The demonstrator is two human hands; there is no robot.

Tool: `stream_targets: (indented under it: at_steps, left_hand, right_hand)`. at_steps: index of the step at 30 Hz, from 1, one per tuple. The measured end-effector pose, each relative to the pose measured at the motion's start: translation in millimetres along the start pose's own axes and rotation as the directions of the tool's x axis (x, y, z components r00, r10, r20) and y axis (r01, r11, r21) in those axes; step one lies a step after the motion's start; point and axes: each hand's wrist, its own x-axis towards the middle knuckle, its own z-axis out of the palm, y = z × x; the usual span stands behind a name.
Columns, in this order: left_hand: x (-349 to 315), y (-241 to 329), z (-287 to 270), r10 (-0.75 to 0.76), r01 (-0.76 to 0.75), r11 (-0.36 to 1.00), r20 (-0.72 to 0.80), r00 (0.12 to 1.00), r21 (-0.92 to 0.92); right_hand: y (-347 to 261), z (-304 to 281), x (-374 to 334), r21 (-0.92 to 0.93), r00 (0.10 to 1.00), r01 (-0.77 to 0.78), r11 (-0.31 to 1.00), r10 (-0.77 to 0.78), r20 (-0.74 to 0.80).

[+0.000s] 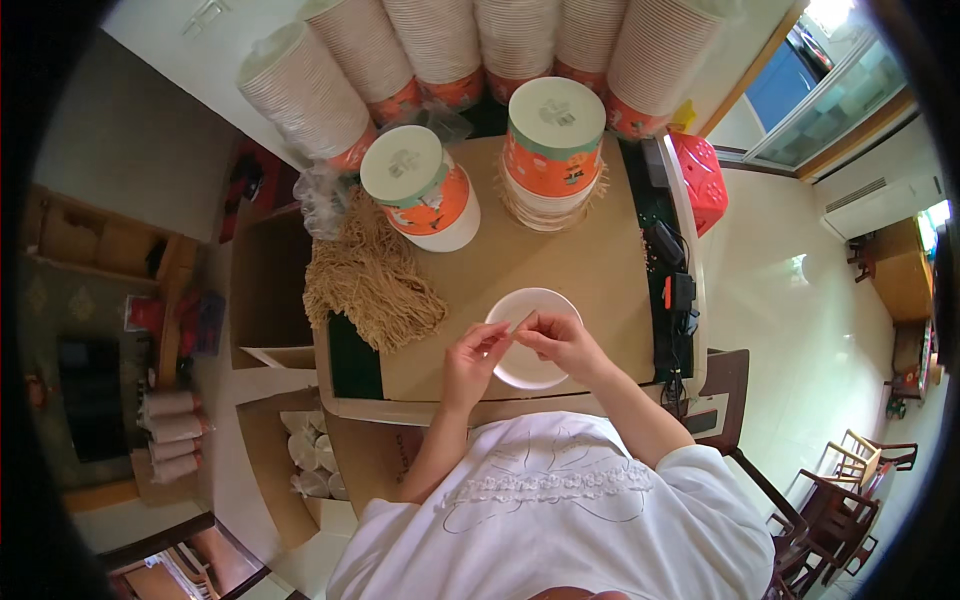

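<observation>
Over a white paper bucket (530, 372), seen from above at the near edge of the table, my two hands meet. My left hand (472, 358) is closed, its thumb and fingertips pinched together. Just beside it, my right hand (562, 343) is pinched too. A thin, light-brown strand, like a bit of cord, seems to show between the fingertips, too small to make out surely. To the left lies a heap of tan cords (372, 275). Behind it stand upturned orange and white paper buckets (432, 212), and more cords lie around the foot of the other bucket stack (555, 165).
Tall wrapped stacks of paper buckets (432, 45) line the table's back edge. Black adapters and cables (680, 290) lie along the right edge. A red plastic stool (700, 180) stands beyond. Open cardboard boxes (265, 440) sit on the floor at left.
</observation>
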Motion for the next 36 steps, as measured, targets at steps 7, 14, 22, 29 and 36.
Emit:
stream_targets:
  at_steps: [7, 14, 22, 29, 36]
  left_hand:
    - [-0.4, 16.7, 14.4, 0.075, -0.073, 0.995, 0.038, 0.996, -0.064]
    - [-3.9, 8.6, 12.5, 0.163, -0.165, 0.982, 0.033, 0.986, 0.090]
    - [-3.1, 2.8, 12.5, 0.282, -0.265, 0.951, -0.094, 0.955, 0.159]
    - [0.8, -1.8, 14.8, 0.234, -0.222, 0.970, -0.132, 0.963, 0.095]
    - [-1.0, -8.0, 19.3, 0.125, -0.112, 0.990, -0.178, 0.976, 0.081]
  right_hand:
    - [15.9, 1.8, -3.2, 0.337, 0.982, -0.185, 0.923, 0.187, 0.028]
    - [19.4, -1.7, -4.9, 0.381, 0.953, -0.302, 0.874, 0.282, 0.110]
    - [26.8, 3.1, -3.7, 0.458, 0.934, -0.352, 0.816, 0.335, 0.122]
    - [14.4, 11.9, -9.7, 0.204, 0.971, -0.143, 0.968, 0.177, -0.160]
    - [14.6, 11.8, -7.1, 0.005, 0.986, -0.043, 0.999, 0.044, -0.161]
